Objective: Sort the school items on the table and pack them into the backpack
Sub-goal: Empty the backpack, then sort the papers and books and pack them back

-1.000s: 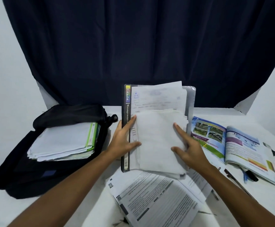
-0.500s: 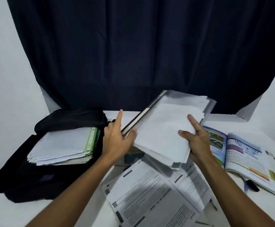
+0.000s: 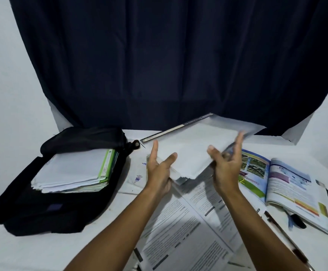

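Black backpack lying open at left, holding stacked papers; a tilted binder with loose sheets above printed pages; open textbook at right.

Dim, cool, bluish light w/ low contrast. Dark curtain soaks up most of it; white surface below it reads grey. Right hand's fingertips motion-blurred, as are paper edges beside them. Wide-angle bend curves curtain's sides. Soft shadow under backpack, left of curtain's foot.
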Tool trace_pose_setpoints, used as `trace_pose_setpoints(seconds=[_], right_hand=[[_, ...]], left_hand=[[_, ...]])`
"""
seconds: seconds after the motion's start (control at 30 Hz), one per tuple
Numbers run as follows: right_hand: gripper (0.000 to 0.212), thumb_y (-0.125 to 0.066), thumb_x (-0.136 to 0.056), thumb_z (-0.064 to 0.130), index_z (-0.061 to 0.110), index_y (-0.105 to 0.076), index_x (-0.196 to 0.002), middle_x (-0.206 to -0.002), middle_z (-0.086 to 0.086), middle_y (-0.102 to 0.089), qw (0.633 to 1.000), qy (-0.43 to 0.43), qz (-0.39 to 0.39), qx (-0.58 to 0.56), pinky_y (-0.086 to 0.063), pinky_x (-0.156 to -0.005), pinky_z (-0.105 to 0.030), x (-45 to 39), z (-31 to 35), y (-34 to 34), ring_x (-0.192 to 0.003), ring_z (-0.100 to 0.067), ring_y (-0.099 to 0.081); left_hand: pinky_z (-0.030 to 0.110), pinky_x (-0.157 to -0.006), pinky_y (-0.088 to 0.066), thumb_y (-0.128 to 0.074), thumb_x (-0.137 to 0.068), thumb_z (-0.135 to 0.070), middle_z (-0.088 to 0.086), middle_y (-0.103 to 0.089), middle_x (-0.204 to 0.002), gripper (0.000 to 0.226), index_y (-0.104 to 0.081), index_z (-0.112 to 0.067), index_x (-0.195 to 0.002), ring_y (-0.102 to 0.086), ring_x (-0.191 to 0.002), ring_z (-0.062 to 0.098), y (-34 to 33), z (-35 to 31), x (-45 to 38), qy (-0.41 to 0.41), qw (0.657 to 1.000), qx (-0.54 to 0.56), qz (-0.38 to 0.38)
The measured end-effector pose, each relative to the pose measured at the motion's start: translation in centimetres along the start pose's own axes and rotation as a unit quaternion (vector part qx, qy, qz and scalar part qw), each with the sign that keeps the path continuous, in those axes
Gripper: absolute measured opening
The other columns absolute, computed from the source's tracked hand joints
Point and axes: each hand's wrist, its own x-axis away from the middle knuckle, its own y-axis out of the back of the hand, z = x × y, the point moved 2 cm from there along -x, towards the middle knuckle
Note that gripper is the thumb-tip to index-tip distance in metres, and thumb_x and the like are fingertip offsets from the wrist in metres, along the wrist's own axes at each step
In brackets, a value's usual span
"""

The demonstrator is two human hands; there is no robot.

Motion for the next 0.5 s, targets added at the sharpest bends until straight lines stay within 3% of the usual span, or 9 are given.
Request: trace_pose_setpoints(seconds=[0.03, 0.07, 0.1, 0.17, 0.23, 0.3, 0.4, 0.43, 0.5], right_hand=[[0.084, -0.056, -0.093, 0.005, 0.039, -0.006, -0.152, -0.143, -0.014, -0.048, 0.999, 0.001, -0.007, -0.041, -0.054, -0.089, -0.041, 0.0, 0.5, 0.5, -0.092, -0.011, -0.063], [0.080, -0.050, -0.098, 0.016, 0.044, 0.002, -0.150, -0.148, -0.029, -0.005, 0.997, -0.006, -0.013, -0.082, -0.052, -0.089, -0.052, -0.1, 1.0, 1.2, -0.091, -0.022, -0.063], [0.076, -0.047, -0.099, 0.029, 0.047, 0.008, -0.148, -0.154, -0.024, -0.022, 0.991, -0.024, -0.022, -0.128, -0.051, -0.088, -0.058, -0.5, 1.0, 2.3, -0.097, -0.031, -0.062], [0.084, -0.049, -0.090, 0.055, 0.046, 0.011, -0.149, -0.160, -0.021, -0.005, 0.957, -0.117, -0.058, -0.260, -0.050, -0.085, -0.063, -1.3, 0.4, 4.4, -0.117, -0.049, -0.050], [0.091, -0.049, -0.084, 0.068, 0.041, 0.005, -0.152, -0.159, -0.024, -0.002, 0.882, -0.229, -0.103, -0.400, -0.043, -0.089, -0.071, -1.6, -1.0, 6.7, -0.131, -0.058, -0.032], [0.090, -0.046, -0.082, 0.074, 0.025, -0.018, -0.152, -0.150, -0.034, -0.024, 0.845, -0.308, -0.111, -0.424, -0.046, -0.085, -0.070, -1.4, -2.5, 7.9, -0.125, -0.059, -0.040], [0.079, -0.039, -0.084, 0.076, 0.008, -0.063, -0.115, -0.116, -0.027, -0.064, 0.873, -0.345, -0.107, -0.326, -0.056, -0.063, -0.056, -1.4, -2.6, 8.8, -0.094, -0.044, -0.068], [0.075, -0.036, -0.085, 0.077, 0.012, -0.067, -0.107, -0.106, -0.020, -0.070, 0.885, -0.343, -0.084, -0.303, -0.057, -0.060, -0.053, -1.6, -2.5, 9.0, -0.087, -0.038, -0.071], [0.072, -0.035, -0.084, 0.079, 0.025, -0.061, -0.124, -0.108, -0.012, -0.072, 0.897, -0.339, -0.018, -0.283, -0.058, -0.066, -0.052, -2.0, -1.9, 9.0, -0.094, -0.033, -0.071]], left_hand=[[0.053, -0.087, -0.055, -0.079, -0.077, -0.011, 0.008, -0.048, -0.144, 0.083, -0.041, -0.051, -0.140, -0.063, -0.114, 0.031, 0.0, -0.3, -0.2, 0.010, 1.000, 0.025, -0.002], [0.047, -0.077, -0.060, -0.070, -0.084, -0.003, 0.008, -0.053, -0.139, 0.079, -0.038, -0.044, -0.144, -0.068, -0.105, 0.028, 0.1, -0.7, -0.3, 0.015, 0.999, 0.043, 0.002], [0.040, -0.066, -0.061, -0.064, -0.087, -0.001, 0.006, -0.055, -0.134, 0.076, -0.036, -0.040, -0.146, -0.070, -0.096, 0.024, 0.4, -1.3, -0.5, 0.015, 0.999, 0.047, 0.006], [0.033, -0.057, -0.060, -0.060, -0.091, -0.004, 0.002, -0.060, -0.127, 0.069, -0.037, -0.038, -0.146, -0.073, -0.082, 0.016, 1.7, -2.1, -1.0, 0.021, 0.999, 0.031, 0.012], [0.029, -0.052, -0.058, -0.059, -0.090, -0.007, -0.002, -0.068, -0.113, 0.065, -0.040, -0.037, -0.145, -0.073, -0.075, 0.014, 3.4, -2.4, -1.2, 0.033, 0.999, 0.024, 0.024], [0.024, -0.052, -0.055, -0.061, -0.085, -0.010, -0.002, -0.072, -0.111, 0.068, -0.041, -0.035, -0.145, -0.073, -0.078, 0.015, 4.9, -2.5, -1.0, 0.049, 0.997, 0.026, 0.054], [0.023, -0.062, -0.057, -0.079, -0.068, -0.020, -0.003, -0.056, -0.139, 0.084, -0.045, -0.033, -0.143, -0.071, -0.094, 0.016, 7.3, -3.3, -0.5, 0.059, 0.992, -0.005, 0.111], [0.025, -0.068, -0.058, -0.090, -0.056, -0.024, -0.004, -0.056, -0.140, 0.096, -0.047, -0.033, -0.142, -0.069, -0.100, 0.017, 8.0, -3.7, -0.5, 0.061, 0.989, -0.026, 0.131], [0.026, -0.076, -0.058, -0.099, -0.037, -0.029, -0.005, -0.061, -0.134, 0.112, -0.051, -0.033, -0.137, -0.067, -0.107, 0.019, 9.3, -4.7, 0.0, 0.061, 0.984, -0.068, 0.153]])
